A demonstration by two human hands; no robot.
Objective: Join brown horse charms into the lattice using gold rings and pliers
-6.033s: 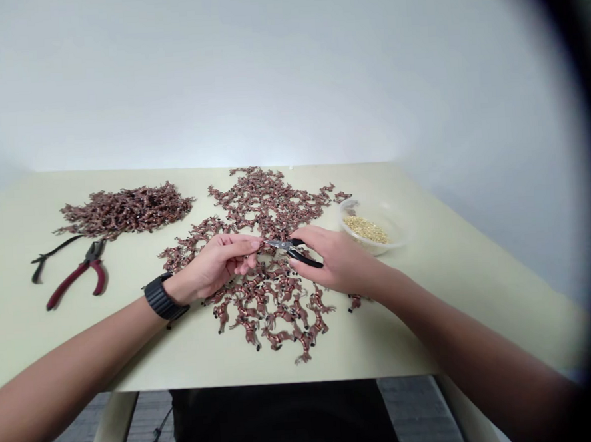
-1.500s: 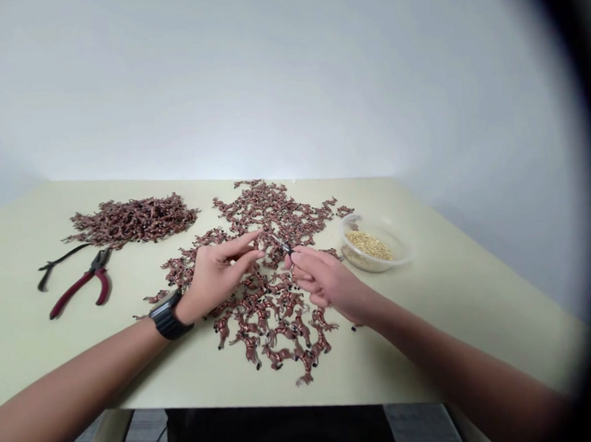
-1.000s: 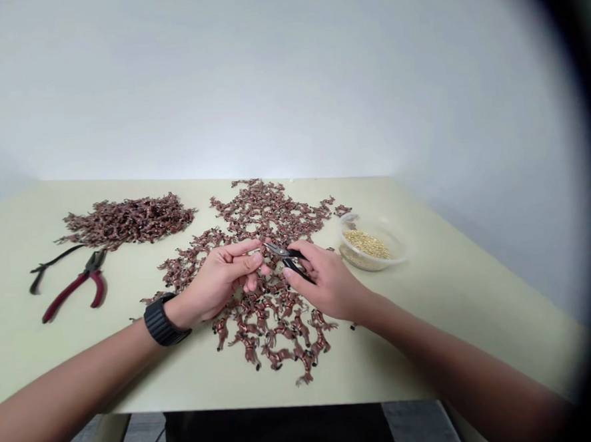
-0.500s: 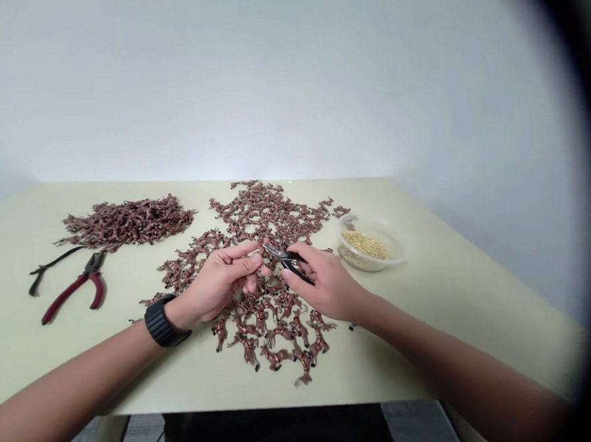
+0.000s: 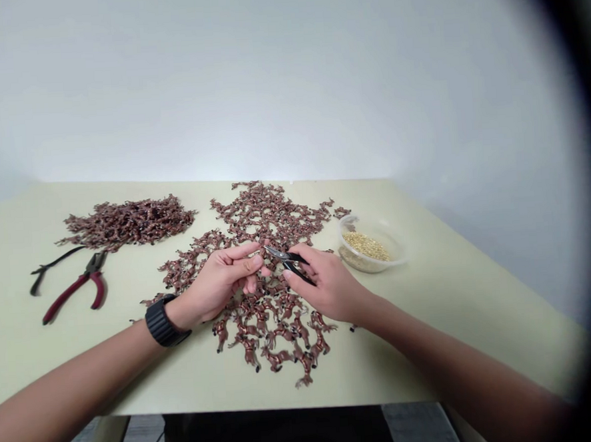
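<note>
My right hand (image 5: 326,276) is wrapped around a pair of small pliers (image 5: 281,254) with black handles. Their handles are spread apart, and the narrow metal tip points left at the fingertips of my left hand (image 5: 231,278). The thumb and fingers of that hand are pinched together; whatever sits between them is too small and too covered to name. Under both hands spread many small brown reindeer figures (image 5: 277,332), lying loose on the pale table (image 5: 195,380).
A dense heap of brown figures (image 5: 130,221) lies at the back left. In front of it are red-handled pliers (image 5: 72,294) and a thin black tool (image 5: 52,264). To the right stands a clear round tub (image 5: 400,251) holding tiny gold-coloured pieces (image 5: 367,244).
</note>
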